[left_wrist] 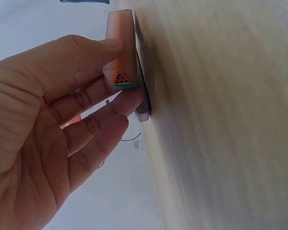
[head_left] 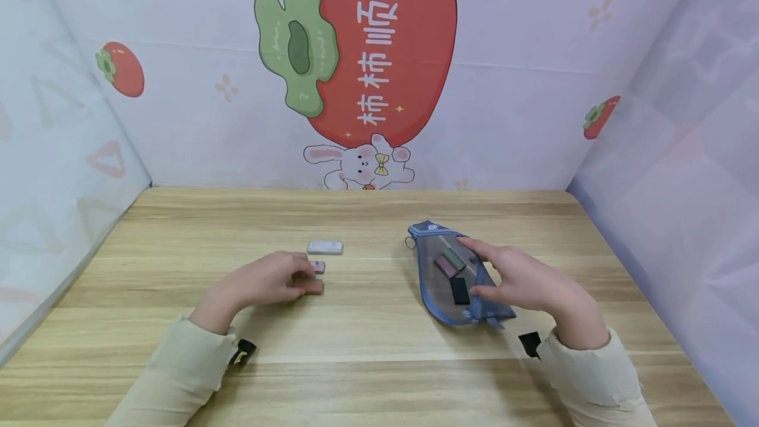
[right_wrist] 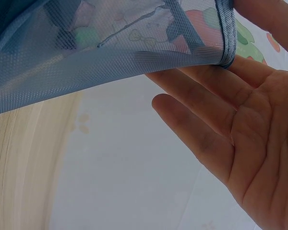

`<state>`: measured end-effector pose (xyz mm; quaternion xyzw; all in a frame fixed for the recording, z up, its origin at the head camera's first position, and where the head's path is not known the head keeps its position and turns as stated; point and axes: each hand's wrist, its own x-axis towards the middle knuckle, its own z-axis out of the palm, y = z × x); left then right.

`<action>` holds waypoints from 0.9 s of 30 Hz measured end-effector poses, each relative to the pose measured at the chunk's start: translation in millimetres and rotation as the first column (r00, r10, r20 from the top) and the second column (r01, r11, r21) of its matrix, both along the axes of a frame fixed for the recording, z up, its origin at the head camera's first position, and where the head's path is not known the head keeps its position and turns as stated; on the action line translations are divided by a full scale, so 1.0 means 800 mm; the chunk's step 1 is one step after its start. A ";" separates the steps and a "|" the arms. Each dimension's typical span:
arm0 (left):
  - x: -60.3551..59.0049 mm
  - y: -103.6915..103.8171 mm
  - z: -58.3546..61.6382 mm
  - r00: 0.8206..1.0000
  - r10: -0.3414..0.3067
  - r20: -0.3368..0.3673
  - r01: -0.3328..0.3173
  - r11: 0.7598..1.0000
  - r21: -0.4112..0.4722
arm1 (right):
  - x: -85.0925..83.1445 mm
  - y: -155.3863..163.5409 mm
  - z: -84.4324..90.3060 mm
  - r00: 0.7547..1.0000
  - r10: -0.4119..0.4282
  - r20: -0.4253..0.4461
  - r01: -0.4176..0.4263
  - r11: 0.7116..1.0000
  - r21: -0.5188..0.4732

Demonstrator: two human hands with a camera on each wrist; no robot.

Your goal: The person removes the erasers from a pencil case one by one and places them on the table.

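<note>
My left hand (head_left: 275, 279) pinches an orange eraser-like block (left_wrist: 121, 50) with a watermelon print, its long side upright in the left wrist view. Beside it on the table lies a pink block (head_left: 319, 267), partly hidden by the fingers, and behind that a pale grey block (head_left: 325, 247). At the right, my right hand (head_left: 524, 279) holds the zipper edge of a blue mesh pouch (head_left: 429, 295); some fingers are behind the mesh in the right wrist view. Through the mesh show a green block (head_left: 453, 258), a pink block (head_left: 446, 266) and a black block (head_left: 460, 291).
The wood-grain table (head_left: 356, 374) runs back to a printed cloth wall (head_left: 510, 130), with cloth walls at both sides too. A metal ring (head_left: 410, 242) hangs at the pouch's far left corner. Black wrist-camera parts (head_left: 242, 352) show under the sleeves.
</note>
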<state>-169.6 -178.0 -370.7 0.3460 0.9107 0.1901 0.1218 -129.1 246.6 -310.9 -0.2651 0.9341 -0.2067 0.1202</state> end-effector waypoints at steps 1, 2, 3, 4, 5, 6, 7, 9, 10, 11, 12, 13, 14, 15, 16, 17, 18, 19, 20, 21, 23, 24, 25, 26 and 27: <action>0.000 0.000 0.000 1.000 0.002 0.000 -0.002 1.000 0.000 | 0.000 0.000 0.000 1.000 0.001 -0.001 -0.001 1.000 0.000; 0.000 0.000 0.000 1.000 0.003 -0.001 -0.003 1.000 -0.002 | 0.000 0.000 0.000 1.000 0.001 -0.001 -0.001 1.000 0.000; 0.000 -0.001 -0.001 1.000 0.004 -0.002 -0.004 1.000 -0.003 | 0.000 0.000 0.000 1.000 0.001 0.000 -0.001 1.000 0.000; 0.000 -0.001 -0.001 1.000 0.005 -0.004 -0.005 1.000 -0.003 | 0.000 0.000 0.000 1.000 0.001 -0.002 -0.001 1.000 0.002; 0.000 -0.001 -0.002 1.000 0.006 -0.007 -0.006 1.000 -0.002 | 0.000 0.000 0.000 1.000 0.002 -0.004 -0.002 1.000 0.003; 0.000 -0.002 -0.002 1.000 0.006 -0.010 -0.006 1.000 -0.001 | 0.000 0.000 0.000 1.000 0.007 -0.009 -0.007 1.000 0.003; 0.000 -0.002 -0.003 1.000 0.005 -0.011 -0.005 1.000 -0.001 | 0.000 0.000 0.000 1.000 0.009 -0.013 -0.009 1.000 0.004; 0.000 -0.002 -0.003 1.000 0.006 -0.014 -0.006 1.000 -0.001 | 0.000 0.000 0.000 1.000 0.010 -0.021 -0.010 1.000 0.007; 0.000 -0.003 -0.003 1.000 0.005 -0.014 -0.005 1.000 -0.002 | 0.000 0.001 0.000 0.999 0.016 -0.027 -0.016 1.000 0.005; 0.001 -0.003 -0.004 1.000 0.007 -0.014 -0.007 1.000 -0.004 | 0.000 0.001 0.000 0.999 0.020 -0.032 -0.020 1.000 0.003; 0.001 -0.003 -0.004 1.000 0.008 -0.012 -0.008 1.000 -0.006 | 0.000 0.001 0.000 0.999 0.021 -0.034 -0.021 1.000 0.002; 0.001 -0.003 -0.003 1.000 0.009 -0.010 -0.009 1.000 -0.008 | 0.000 0.001 -0.001 0.999 0.017 -0.033 -0.017 1.000 0.001; 0.001 -0.003 -0.003 1.000 0.010 -0.008 -0.011 1.000 -0.010 | 0.000 0.001 -0.001 0.999 0.017 -0.034 -0.017 1.000 0.000; 0.001 -0.003 -0.003 1.000 0.012 -0.008 -0.012 1.000 -0.010 | 0.001 0.001 0.000 0.999 0.020 -0.035 -0.020 1.000 -0.002; 0.001 -0.003 -0.003 1.000 0.010 -0.011 -0.010 1.000 -0.010 | 0.001 0.001 0.000 0.999 0.022 -0.031 -0.022 1.000 -0.004; 0.001 -0.003 -0.003 1.000 0.008 -0.012 -0.008 1.000 -0.009 | 0.001 0.001 0.001 1.000 0.018 -0.024 -0.019 1.000 -0.004; 0.001 -0.003 -0.003 1.000 0.006 -0.014 -0.006 1.000 -0.008 | 0.001 0.001 0.001 1.000 0.016 -0.018 -0.016 1.000 -0.004; 0.001 -0.003 -0.003 1.000 0.005 -0.017 -0.005 1.000 -0.007 | 0.001 0.001 0.001 1.000 0.018 -0.015 -0.018 1.000 -0.004; 0.000 -0.003 -0.003 1.000 0.002 -0.020 -0.002 1.000 -0.006 | 0.001 0.001 0.002 1.000 0.019 -0.014 -0.019 1.000 -0.003; 0.000 -0.004 -0.003 1.000 0.001 -0.021 -0.001 1.000 -0.004 | 0.001 0.000 0.002 1.000 0.020 -0.010 -0.020 1.000 -0.003; -0.001 -0.004 -0.004 1.000 0.000 -0.018 0.000 1.000 -0.002 | 0.001 0.001 0.002 1.000 0.017 -0.008 -0.017 1.000 0.000; -0.001 -0.005 -0.004 1.000 0.000 -0.016 0.000 1.000 -0.001 | 0.001 0.001 0.002 1.000 0.016 -0.010 -0.016 1.000 0.001; -0.001 -0.005 -0.004 1.000 -0.002 -0.015 0.002 1.000 0.001 | 0.001 0.001 0.002 1.000 0.017 -0.014 -0.017 1.000 0.002; 0.000 -0.005 -0.004 1.000 0.000 -0.013 0.000 1.000 0.002 | 0.001 0.001 0.002 1.000 0.014 -0.014 -0.014 1.000 0.003; 0.000 -0.005 -0.003 1.000 0.001 -0.010 -0.001 1.000 0.005 | 0.002 0.001 0.002 1.000 0.011 -0.014 -0.011 1.000 0.004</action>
